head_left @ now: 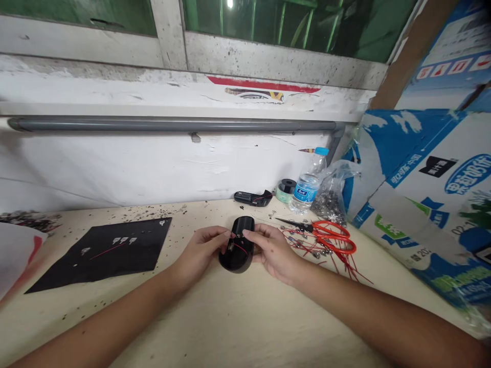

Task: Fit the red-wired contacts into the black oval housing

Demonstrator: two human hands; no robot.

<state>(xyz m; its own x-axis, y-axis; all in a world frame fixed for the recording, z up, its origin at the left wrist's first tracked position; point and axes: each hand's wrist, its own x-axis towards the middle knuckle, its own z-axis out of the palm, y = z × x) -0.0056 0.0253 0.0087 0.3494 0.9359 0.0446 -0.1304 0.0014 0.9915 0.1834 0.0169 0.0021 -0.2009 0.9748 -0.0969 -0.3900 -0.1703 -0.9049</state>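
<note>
Here, the thumb and fingers of our left hand (205,245) are drawn together at the left edge of a glossy black casing (240,261), while our right hand (274,250) grips its right side, thumb on top and fingers curled beneath. Both grips are nearly closed, with only the casing's edges between the digits; whether the left fingertips also pinch something tiny, we cannot tell. The casing sits directly between our hands, its long axis running near to far, the broad rounded end towards us; neither hand is nearer, since both touch it. One thin red wire (241,248) crosses its face. Counting outward, we have one pair of orange-handled scissors (334,236) to the right, nearer our right hand, lying among red wires (339,259) and small metal parts (316,254) too tangled to count. Beyond the casing lies one more black piece (251,198), then two stacked rolls of tape (286,191), one water bottle (305,193) and one clear bag (329,202) of small parts. On the left, one black sheet (130,263) carries three pale pieces (124,240) in a row and one red strand (107,251).
</note>
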